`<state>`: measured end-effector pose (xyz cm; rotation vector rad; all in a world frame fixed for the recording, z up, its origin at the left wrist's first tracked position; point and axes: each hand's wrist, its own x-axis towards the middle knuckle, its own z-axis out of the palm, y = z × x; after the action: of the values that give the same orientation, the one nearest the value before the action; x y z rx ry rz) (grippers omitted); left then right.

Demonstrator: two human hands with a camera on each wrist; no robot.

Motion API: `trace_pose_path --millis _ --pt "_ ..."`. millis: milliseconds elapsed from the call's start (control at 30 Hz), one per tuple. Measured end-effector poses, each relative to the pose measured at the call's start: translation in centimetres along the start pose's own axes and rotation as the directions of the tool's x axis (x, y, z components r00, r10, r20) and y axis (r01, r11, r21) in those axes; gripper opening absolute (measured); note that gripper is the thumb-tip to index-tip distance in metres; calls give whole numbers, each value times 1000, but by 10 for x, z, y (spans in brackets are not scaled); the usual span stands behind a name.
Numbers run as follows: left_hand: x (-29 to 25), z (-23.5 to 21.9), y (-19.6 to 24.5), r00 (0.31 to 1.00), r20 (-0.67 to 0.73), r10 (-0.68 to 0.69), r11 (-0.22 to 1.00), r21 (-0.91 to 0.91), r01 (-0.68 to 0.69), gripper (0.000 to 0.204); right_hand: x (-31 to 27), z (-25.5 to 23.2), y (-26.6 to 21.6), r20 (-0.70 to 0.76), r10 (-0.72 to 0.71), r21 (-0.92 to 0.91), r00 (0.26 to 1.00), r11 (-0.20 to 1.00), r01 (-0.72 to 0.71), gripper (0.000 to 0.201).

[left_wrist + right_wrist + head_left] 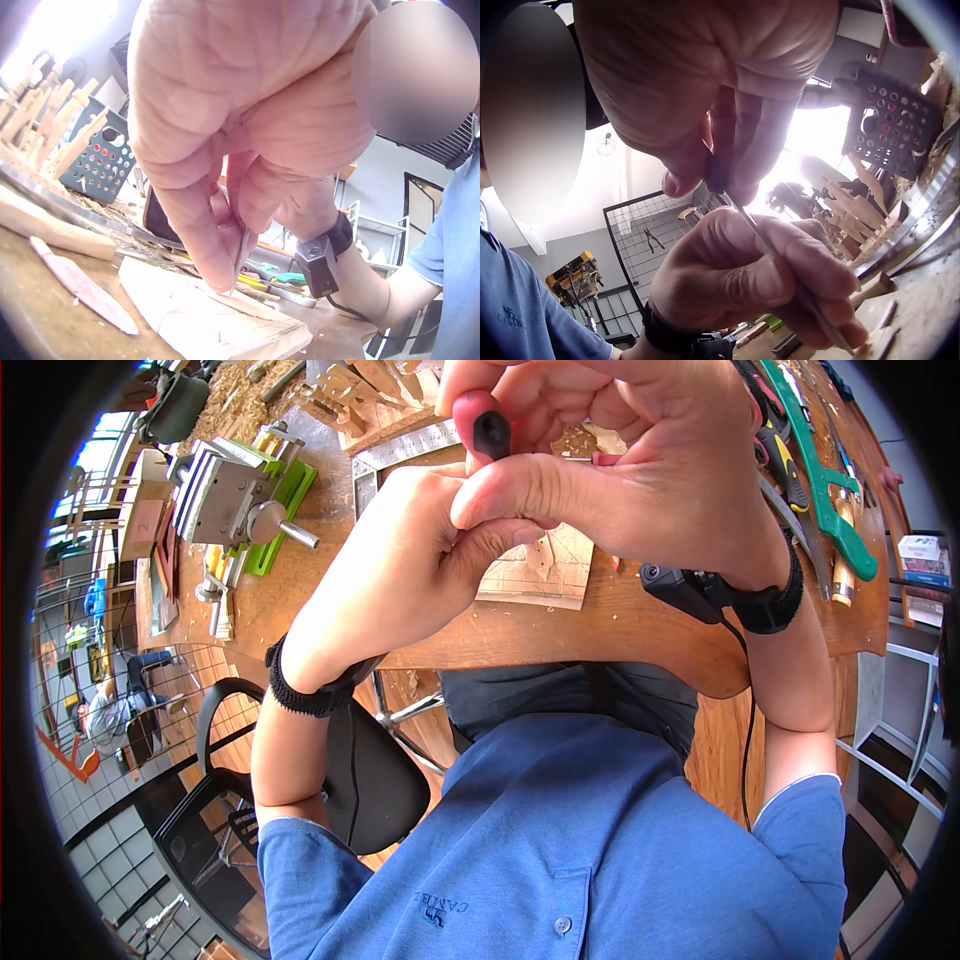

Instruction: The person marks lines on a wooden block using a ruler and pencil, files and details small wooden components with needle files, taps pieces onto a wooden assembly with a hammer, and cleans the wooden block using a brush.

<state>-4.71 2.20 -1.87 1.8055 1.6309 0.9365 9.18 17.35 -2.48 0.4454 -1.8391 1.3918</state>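
Note:
In the head view, my right hand grips the red and black handle of a slim tool above the bench. The tool's thin metal shaft slants down from the handle in the right wrist view. My left hand pinches that shaft low down, thumb against fingers, and its tip shows just past the fingertips. Beneath both hands lies a pale wooden board with pencil lines and a small leaf-shaped wooden piece. The exact kind of tool I cannot tell.
Left on the bench stands a metal vise with green parts. Behind the hands are a steel square and a stand of carved wooden pieces. A green-framed saw lies right. A flat reddish wooden piece is beside the board.

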Motion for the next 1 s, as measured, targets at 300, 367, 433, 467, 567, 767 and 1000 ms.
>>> trace_pose_path --millis 300,367,433,467,567,767,1000 --pt "0 0 -1 1000 -5 24 1000 17 -24 17 -1 1 3 -13 -76 -30 997 997 76 31" --pt "0 -1 -1 999 -6 39 999 26 -39 17 0 0 0 -4 -44 -50 999 998 44 31" --pt "0 -1 1 1000 -4 24 999 25 -23 17 1 -1 -1 5 -11 -70 1000 997 12 31" --pt "0 -1 1 1000 -4 24 999 25 -23 17 1 -1 -1 5 -42 -58 999 997 43 30" --pt "0 0 0 1000 -7 31 999 26 -30 17 0 1 0 -8 -30 -16 1000 999 30 29" --pt "0 -1 2 999 -14 39 998 47 -38 15 0 2 2 -13 -30 9 999 1000 30 28" --pt "0 -3 6 1000 2 7 998 69 -7 9 3 4 6 -33 -106 66 994 992 108 28"
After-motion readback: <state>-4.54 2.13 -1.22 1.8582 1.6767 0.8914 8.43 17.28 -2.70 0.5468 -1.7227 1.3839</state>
